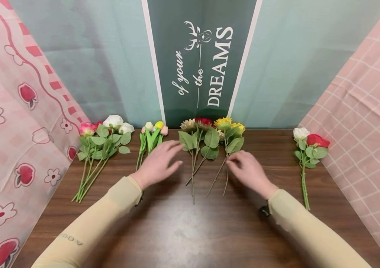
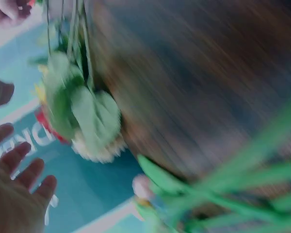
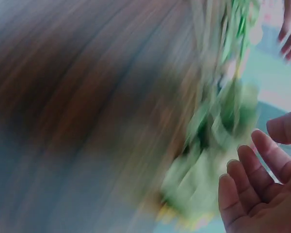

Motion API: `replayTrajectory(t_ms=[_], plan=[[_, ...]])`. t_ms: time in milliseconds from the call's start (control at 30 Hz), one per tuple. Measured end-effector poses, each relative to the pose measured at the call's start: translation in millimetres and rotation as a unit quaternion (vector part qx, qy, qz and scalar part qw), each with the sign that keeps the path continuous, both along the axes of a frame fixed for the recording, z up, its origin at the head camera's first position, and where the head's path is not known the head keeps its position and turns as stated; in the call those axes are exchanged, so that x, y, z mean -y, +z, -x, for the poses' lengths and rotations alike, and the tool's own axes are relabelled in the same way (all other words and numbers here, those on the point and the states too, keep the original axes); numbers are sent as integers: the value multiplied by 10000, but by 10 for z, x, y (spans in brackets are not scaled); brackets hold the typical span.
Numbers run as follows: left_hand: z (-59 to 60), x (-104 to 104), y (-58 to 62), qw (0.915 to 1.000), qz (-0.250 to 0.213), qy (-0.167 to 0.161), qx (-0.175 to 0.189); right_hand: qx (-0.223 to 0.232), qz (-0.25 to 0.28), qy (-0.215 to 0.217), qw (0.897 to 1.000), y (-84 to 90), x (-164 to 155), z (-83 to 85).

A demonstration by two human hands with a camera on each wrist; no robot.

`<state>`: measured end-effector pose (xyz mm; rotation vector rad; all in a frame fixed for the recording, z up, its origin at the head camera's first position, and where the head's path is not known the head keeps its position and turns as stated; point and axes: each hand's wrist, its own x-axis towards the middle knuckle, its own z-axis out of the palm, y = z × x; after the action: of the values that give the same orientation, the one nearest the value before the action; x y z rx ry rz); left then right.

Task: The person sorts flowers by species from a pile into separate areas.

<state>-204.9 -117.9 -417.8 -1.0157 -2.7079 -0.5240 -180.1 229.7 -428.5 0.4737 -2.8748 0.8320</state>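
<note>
Several artificial flowers lie in groups along the back of a dark wooden table [image 1: 183, 230]. My left hand [image 1: 160, 160] hovers with straight fingers just left of the middle bunch [image 1: 210, 136] of sunflowers and a red bloom, right of the small tulips [image 1: 151, 134]. My right hand [image 1: 247, 169] is spread flat at the right side of that bunch's stems and holds nothing. Both wrist views are motion-blurred: the left wrist view shows my left hand [image 2: 14, 194] beside the green leaves [image 2: 82, 111], the right wrist view shows my right hand [image 3: 262, 189] near the blurred leaves [image 3: 208, 145].
A bunch of pink and white roses [image 1: 101, 143] lies at the far left. A white and a red rose [image 1: 308, 147] lie at the far right. Pink patterned cloth walls [image 1: 9, 130] flank the table, and a green "DREAMS" banner [image 1: 203, 63] hangs behind.
</note>
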Motion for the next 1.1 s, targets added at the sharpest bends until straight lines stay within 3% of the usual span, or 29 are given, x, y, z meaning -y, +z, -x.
replayTrajectory(t_ms=[100, 267, 400, 500, 700, 933, 1100], plan=[[-91, -245, -24, 9968, 423, -615, -288, 357, 135, -667, 9970, -7, -492, -4], [-289, -683, -73, 9850, 1010, -1342, -401, 653, 101, -1615, 9847, 3, -1301, -30], [-473, -1075, -141, 9691, 1520, -1880, -490, 827, -129, -1976, 9767, 7, -1854, -102], [-599, -1331, -181, 9571, 1767, -2216, -597, 1162, -251, -1998, 9726, -2, -2137, -158], [-766, -1651, -218, 9451, 1953, -2535, -667, 1705, -417, -1902, 9659, -82, -2315, -240], [-814, -1739, -267, 9453, 1834, -2611, -685, 1547, -692, -1889, 9673, -108, -2285, -190], [-809, -1729, -286, 9468, 1782, -2615, -580, 1740, -474, -1956, 9640, -81, -2248, -185]])
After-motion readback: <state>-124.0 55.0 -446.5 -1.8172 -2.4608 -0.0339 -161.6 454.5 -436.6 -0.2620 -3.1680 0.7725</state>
